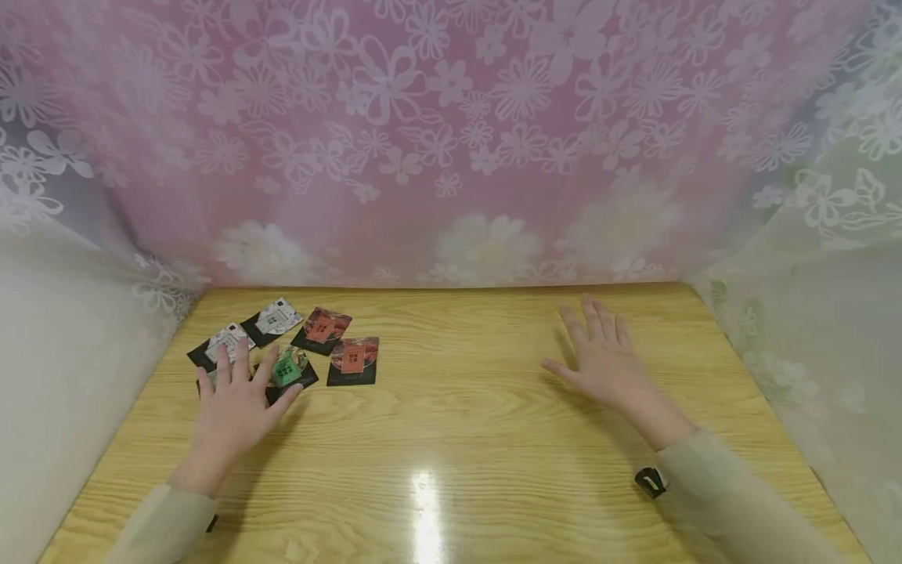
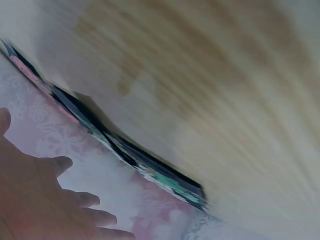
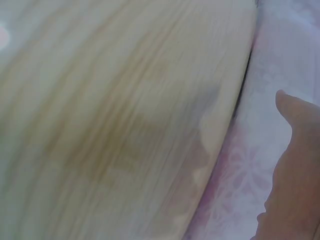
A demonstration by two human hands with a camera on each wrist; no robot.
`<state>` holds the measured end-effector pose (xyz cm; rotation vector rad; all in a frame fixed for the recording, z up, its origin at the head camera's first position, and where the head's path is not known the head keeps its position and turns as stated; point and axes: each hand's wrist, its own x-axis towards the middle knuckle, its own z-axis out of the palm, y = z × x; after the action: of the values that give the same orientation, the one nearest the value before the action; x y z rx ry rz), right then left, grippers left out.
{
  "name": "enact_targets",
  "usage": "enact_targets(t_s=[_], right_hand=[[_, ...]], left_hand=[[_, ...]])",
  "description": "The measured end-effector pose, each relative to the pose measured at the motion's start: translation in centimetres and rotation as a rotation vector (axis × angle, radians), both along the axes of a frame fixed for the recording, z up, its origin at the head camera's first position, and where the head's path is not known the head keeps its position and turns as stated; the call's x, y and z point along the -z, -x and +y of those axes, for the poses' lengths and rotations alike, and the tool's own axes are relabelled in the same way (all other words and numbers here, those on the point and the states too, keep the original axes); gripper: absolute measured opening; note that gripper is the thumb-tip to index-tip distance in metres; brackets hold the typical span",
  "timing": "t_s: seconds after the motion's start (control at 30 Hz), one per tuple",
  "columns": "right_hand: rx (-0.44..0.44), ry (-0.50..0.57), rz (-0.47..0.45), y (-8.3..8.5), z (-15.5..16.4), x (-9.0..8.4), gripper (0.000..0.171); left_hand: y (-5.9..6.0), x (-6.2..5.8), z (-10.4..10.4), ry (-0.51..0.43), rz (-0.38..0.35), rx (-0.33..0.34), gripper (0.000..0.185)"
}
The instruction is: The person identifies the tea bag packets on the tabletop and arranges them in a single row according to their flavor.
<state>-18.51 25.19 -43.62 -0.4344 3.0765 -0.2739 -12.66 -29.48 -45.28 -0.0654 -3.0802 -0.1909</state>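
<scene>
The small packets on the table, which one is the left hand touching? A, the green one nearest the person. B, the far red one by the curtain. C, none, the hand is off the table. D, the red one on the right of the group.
A: in the head view the left hand lies with straight fingers spread over the near packets, its fingers against the green packet; both red packets lie clear of it.

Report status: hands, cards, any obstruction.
Left hand open, fingers on the green card. Right hand open, empty, on bare table. Nothing blocking.
</scene>
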Motion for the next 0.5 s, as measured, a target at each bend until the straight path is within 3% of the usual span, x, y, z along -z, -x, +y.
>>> enact_targets(t_s=[0.5], right_hand=[[-0.14,0.031,0.01,2.4,-7.9,-0.4,0.1]], left_hand=[[-1.2,1.9,-3.2,-0.003,-0.057,-0.013,0.086]])
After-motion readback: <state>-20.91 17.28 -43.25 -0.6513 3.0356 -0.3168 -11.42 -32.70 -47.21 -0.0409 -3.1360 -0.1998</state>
